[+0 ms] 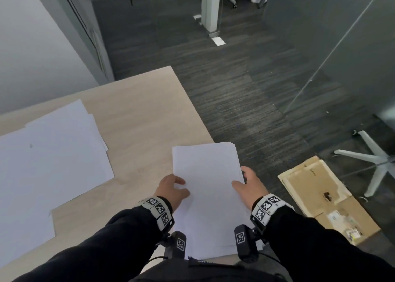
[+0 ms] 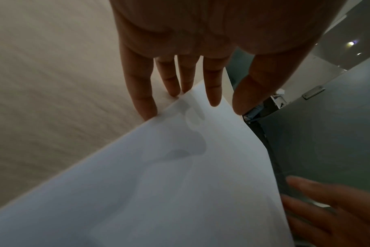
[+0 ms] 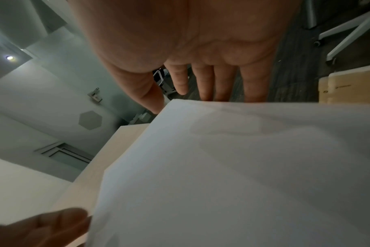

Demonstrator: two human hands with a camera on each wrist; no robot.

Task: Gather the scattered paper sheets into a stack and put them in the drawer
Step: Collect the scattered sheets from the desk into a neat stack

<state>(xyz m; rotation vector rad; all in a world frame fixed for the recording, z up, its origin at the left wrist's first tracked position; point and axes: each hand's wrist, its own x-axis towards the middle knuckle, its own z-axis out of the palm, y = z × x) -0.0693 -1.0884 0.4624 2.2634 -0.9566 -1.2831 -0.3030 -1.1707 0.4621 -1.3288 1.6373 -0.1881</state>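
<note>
A stack of white paper sheets hangs over the right edge of the light wooden table, held between both hands. My left hand grips its left edge with the thumb on top. In the left wrist view the left hand's index finger lies over the stack and the other fingertips go under it. My right hand grips the right edge, thumb on top. Its fingers disappear behind the stack. Several loose sheets lie overlapping on the table's left part. No drawer is in view.
Flattened cardboard lies on the dark carpet to the right of the table. A white chair base stands beyond it by a glass partition. A grey wall runs behind the table on the left.
</note>
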